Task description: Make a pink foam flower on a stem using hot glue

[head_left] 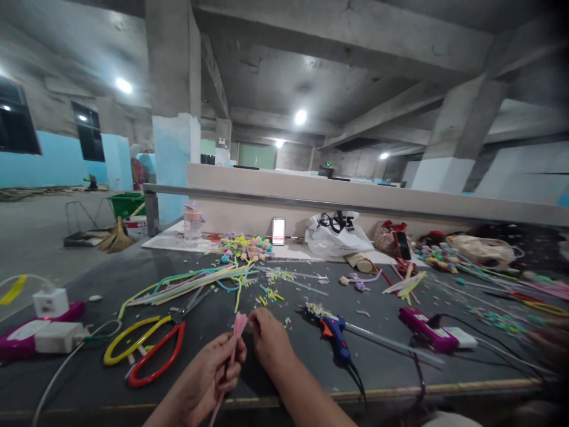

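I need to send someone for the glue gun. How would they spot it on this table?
On the dark worktable, look just right of the person's right hand, near the front edge. The glue gun lies there on its side, its cord trailing off the edge. It is the only blue tool; the scissors to the left have red and yellow handles.

We see a dark table (267,356) strewn with coloured scraps. On it lie scissors (146,347), a bundle of straws (191,281), a blue glue gun (335,338), a purple power strip (429,335), a phone (278,230) stood upright, a white bag (335,234) and a cup (192,226).
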### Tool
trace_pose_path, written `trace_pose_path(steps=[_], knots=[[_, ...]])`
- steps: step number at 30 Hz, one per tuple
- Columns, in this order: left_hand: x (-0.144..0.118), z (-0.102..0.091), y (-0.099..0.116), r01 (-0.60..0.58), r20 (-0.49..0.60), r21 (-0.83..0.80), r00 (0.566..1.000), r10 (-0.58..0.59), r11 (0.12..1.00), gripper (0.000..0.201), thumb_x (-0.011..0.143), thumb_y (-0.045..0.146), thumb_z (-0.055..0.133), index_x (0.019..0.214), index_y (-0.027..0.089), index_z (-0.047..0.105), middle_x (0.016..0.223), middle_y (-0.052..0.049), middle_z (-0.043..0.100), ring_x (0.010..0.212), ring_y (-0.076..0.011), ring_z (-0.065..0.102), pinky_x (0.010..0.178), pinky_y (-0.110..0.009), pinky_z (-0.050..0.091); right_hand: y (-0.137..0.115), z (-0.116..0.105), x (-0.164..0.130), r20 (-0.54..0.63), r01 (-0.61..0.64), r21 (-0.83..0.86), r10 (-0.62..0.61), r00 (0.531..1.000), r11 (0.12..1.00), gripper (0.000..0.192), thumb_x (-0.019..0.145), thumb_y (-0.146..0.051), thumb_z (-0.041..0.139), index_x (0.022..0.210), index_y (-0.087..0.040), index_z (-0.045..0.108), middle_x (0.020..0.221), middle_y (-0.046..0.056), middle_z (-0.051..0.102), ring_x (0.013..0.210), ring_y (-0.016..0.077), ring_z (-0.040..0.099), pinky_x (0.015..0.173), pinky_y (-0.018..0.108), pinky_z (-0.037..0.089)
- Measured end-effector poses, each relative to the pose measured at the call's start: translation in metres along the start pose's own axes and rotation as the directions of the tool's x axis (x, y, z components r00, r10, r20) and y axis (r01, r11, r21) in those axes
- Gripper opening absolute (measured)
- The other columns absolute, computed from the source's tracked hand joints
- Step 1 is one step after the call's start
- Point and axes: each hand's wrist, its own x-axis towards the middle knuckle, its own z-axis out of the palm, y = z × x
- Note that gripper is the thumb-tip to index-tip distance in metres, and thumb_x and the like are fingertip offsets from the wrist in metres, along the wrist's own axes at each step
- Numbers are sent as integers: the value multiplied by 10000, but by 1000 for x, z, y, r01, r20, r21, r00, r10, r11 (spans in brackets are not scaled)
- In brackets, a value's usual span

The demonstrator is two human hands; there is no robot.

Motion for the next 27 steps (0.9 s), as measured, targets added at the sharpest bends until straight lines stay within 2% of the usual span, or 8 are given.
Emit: trace_pose_path(steps=[5,9,13,17,20,23,27], knots=[[1,1,-1,-43,-72,-18,996,42,999,205,729,303,658,789,129,569,727,9,494,442,-9,339,373,-150,180,2,1,-3,45,71,77,-75,996,994,167,804,-84,413,789,-199,533,783,30,593,736,158,534,656,238,376],[3,1,-1,-83,-122,-41,990,77,996,201,730,276,661,846,143,564,837,-12,517,479,-15,379,371,-141,208,-2,-5,-6,98,140,171,-158,983,975,184,774,-58,412,751,-199,528,774,26,579,740,156,517,667,240,377],[2,2,-1,-89,-143,-18,986,85,996,165,749,258,638,817,124,569,795,-8,501,479,-15,364,367,-136,206,-8,-11,-6,134,156,315,-206,969,936,164,779,-86,427,730,-203,531,774,9,569,752,143,511,694,234,383],[2,2,-1,-106,-129,-8,986,104,994,153,751,246,634,771,107,572,720,7,474,479,-14,349,376,-132,205,-8,-11,-3,120,66,464,-136,983,883,127,736,-107,485,649,-193,518,671,-20,533,681,124,487,660,226,376],[3,0,-2,-114,-74,-9,991,113,993,163,756,259,625,745,107,568,692,13,465,471,-14,342,381,-139,203,-4,-8,0,149,-46,584,-51,987,810,100,740,-205,525,643,-189,502,585,-42,490,548,99,450,534,200,366],[3,-1,-2,-86,-25,-3,996,86,996,177,751,276,625,728,113,560,691,10,475,452,-12,331,381,-148,177,-1,-4,3,226,-155,690,-7,974,707,201,759,-365,527,673,-186,490,505,-60,462,414,79,402,409,180,325],[1,0,1,-44,2,18,999,44,999,184,729,280,645,727,114,565,666,18,457,441,-10,319,390,-161,154,5,-6,5,231,-205,771,35,972,602,291,747,-450,560,672,-175,498,492,-59,455,415,75,393,423,183,321]])
